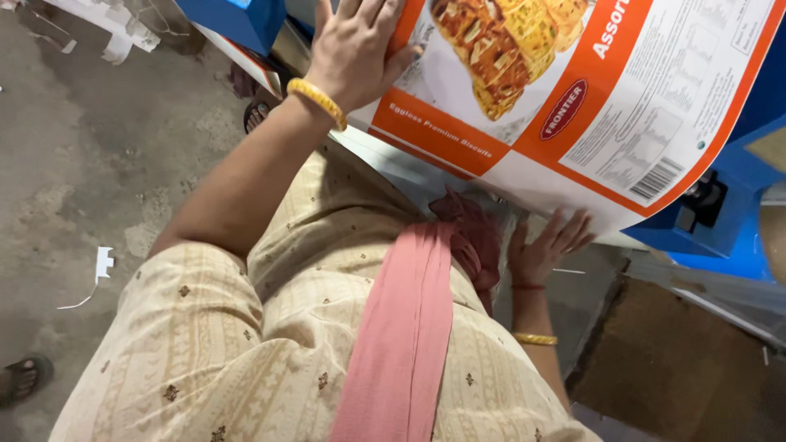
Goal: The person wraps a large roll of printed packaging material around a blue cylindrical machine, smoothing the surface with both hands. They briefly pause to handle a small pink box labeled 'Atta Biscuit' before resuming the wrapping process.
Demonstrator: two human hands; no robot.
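A large printed cardboard sheet, orange and white with a food picture, slants across the upper right. My left hand, a yellow bangle on its wrist, lies flat on the sheet's left part with fingers spread and the thumb on the print. Lower down, my right hand presses its spread fingers against the sheet's bottom edge from beneath. Together the two hands hold the sheet. My beige garment and pink scarf fill the lower middle.
A blue machine stands at the right behind the sheet. A brown board lies at the lower right. Grey concrete floor with white paper scraps is on the left. Another person's sandalled foot shows at the bottom left.
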